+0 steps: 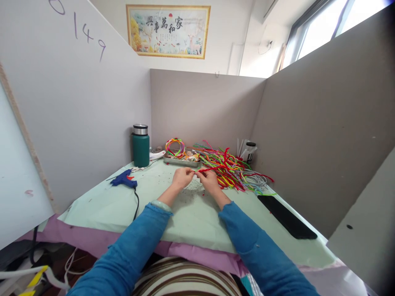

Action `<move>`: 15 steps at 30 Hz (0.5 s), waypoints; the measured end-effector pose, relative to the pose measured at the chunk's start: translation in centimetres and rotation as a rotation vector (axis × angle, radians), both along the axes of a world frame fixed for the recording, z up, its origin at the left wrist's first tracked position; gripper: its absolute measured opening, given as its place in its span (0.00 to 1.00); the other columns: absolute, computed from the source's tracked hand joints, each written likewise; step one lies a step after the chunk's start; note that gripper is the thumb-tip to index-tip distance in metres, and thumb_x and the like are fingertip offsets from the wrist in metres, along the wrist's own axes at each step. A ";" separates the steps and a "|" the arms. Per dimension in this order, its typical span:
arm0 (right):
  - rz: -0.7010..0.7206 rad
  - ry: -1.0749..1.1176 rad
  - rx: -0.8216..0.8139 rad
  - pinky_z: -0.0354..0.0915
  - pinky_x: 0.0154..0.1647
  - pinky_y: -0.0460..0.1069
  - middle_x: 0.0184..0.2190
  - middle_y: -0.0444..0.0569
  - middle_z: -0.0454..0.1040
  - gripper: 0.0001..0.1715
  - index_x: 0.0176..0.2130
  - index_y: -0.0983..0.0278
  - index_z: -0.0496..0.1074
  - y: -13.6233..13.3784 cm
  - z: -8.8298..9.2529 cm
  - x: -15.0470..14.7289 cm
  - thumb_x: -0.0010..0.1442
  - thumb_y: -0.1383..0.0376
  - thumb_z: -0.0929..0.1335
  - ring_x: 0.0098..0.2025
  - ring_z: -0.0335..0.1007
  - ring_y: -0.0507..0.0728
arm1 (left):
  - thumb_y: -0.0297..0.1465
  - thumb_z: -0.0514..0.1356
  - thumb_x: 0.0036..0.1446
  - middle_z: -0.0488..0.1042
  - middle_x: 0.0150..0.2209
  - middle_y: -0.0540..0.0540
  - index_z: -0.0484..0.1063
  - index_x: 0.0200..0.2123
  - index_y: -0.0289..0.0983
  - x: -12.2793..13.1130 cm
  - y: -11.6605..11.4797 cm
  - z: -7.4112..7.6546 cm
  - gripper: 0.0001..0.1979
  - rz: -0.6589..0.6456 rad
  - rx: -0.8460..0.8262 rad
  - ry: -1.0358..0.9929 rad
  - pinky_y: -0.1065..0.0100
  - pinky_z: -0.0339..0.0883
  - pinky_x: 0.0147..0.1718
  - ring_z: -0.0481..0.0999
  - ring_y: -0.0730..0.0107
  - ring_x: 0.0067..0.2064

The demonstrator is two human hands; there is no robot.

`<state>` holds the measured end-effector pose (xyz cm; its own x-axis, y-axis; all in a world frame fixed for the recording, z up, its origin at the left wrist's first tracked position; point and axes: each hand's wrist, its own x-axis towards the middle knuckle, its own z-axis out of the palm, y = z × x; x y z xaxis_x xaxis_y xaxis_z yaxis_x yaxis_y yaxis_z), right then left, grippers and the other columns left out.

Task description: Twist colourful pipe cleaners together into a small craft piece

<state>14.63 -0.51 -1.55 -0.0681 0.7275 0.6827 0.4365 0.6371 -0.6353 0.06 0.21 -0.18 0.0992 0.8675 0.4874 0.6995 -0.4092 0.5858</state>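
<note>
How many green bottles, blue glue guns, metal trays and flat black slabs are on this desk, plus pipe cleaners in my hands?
Green insulated bottle with steel lid: 1
Blue plastic hot glue gun: 1
Shallow steel tray: 1
Flat black rectangular slab: 1
Red fuzzy pipe cleaner pinched between left hand and right hand: 1
Total: 5

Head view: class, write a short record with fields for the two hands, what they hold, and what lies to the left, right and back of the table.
Left hand: pinches the red pipe cleaner
Right hand: pinches the same strand, close to the other hand
Left: blue glue gun lying on the green sheet
Back left: green flask, upright
Back: metal tray with coloured rings
Right: pile of pipe cleaners; black flat bar
</note>
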 end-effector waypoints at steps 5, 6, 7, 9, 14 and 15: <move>-0.020 -0.041 0.023 0.59 0.27 0.47 0.22 0.46 0.71 0.16 0.29 0.63 0.74 -0.1 0.0 0.1 0.57 0.56 0.63 0.25 0.66 0.54 | 0.35 0.55 0.53 0.78 0.31 0.46 0.78 0.35 0.36 0.0 0.0 -0.1 0.14 0.001 0.004 0.017 0.73 0.59 0.30 0.72 0.71 0.32; -0.023 -0.048 0.030 0.59 0.27 0.47 0.22 0.46 0.71 0.16 0.29 0.63 0.74 -0.1 0.0 0.0 0.57 0.56 0.63 0.25 0.65 0.53 | 0.35 0.55 0.53 0.78 0.31 0.45 0.78 0.35 0.36 0.0 0.0 -0.1 0.14 0.009 0.007 0.022 0.73 0.59 0.30 0.72 0.70 0.32; -0.024 -0.053 0.035 0.59 0.28 0.47 0.22 0.46 0.71 0.16 0.30 0.63 0.74 -0.2 0.0 0.0 0.57 0.56 0.63 0.25 0.65 0.53 | 0.36 0.55 0.53 0.78 0.31 0.45 0.78 0.34 0.37 0.0 -0.1 -0.1 0.14 0.020 0.010 0.026 0.72 0.59 0.31 0.72 0.70 0.32; -0.023 -0.055 0.036 0.59 0.28 0.47 0.23 0.47 0.72 0.16 0.30 0.64 0.74 -0.2 0.1 0.0 0.57 0.56 0.63 0.25 0.66 0.54 | 0.37 0.55 0.53 0.78 0.31 0.45 0.78 0.33 0.37 0.0 -0.2 -0.1 0.15 0.046 0.012 0.029 0.72 0.59 0.31 0.72 0.69 0.32; -0.027 -0.077 0.029 0.59 0.29 0.47 0.24 0.48 0.73 0.16 0.30 0.63 0.74 -0.3 0.0 0.0 0.58 0.56 0.63 0.27 0.67 0.54 | 0.37 0.54 0.54 0.78 0.30 0.45 0.78 0.32 0.38 0.0 -0.6 0.0 0.14 0.052 0.010 0.046 0.71 0.59 0.31 0.73 0.69 0.32; -0.026 -0.083 0.028 0.59 0.29 0.47 0.24 0.48 0.73 0.16 0.31 0.63 0.74 -0.3 0.0 0.0 0.58 0.56 0.63 0.27 0.67 0.54 | 0.36 0.54 0.54 0.78 0.31 0.45 0.78 0.32 0.38 0.0 -0.6 0.1 0.13 0.046 0.013 0.052 0.71 0.59 0.31 0.73 0.69 0.32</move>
